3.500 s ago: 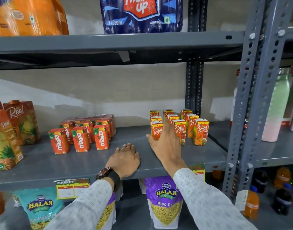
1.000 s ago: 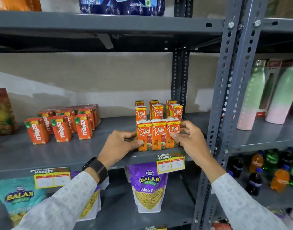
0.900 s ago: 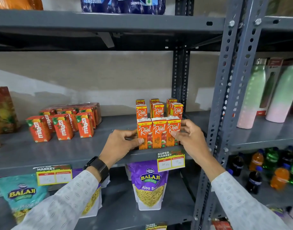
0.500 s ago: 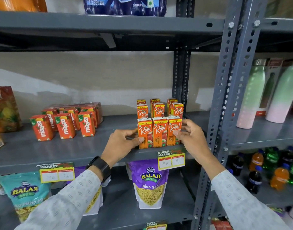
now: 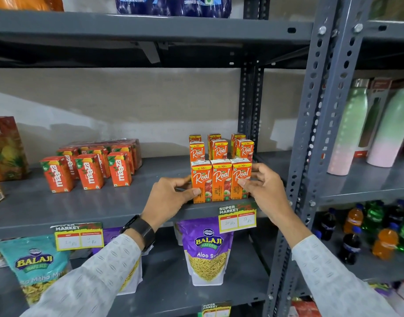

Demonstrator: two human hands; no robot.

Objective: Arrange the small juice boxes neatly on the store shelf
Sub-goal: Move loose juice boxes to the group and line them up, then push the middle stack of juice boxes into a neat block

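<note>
The front row of three juice boxes [image 5: 221, 180] stands at the shelf [image 5: 105, 207] edge, at 12 o'clock. Left hand [image 5: 168, 199] and right hand [image 5: 264, 189] pinch its end cartons (fingers curled). Squeeze evenly inward, keeping faces flush.

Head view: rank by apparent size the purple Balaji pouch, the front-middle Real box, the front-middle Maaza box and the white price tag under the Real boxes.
1. Purple Balaji pouch
2. Front-middle Real box
3. Front-middle Maaza box and white price tag: similar in area, not ranked; the Maaza box also stands farther back.
</note>
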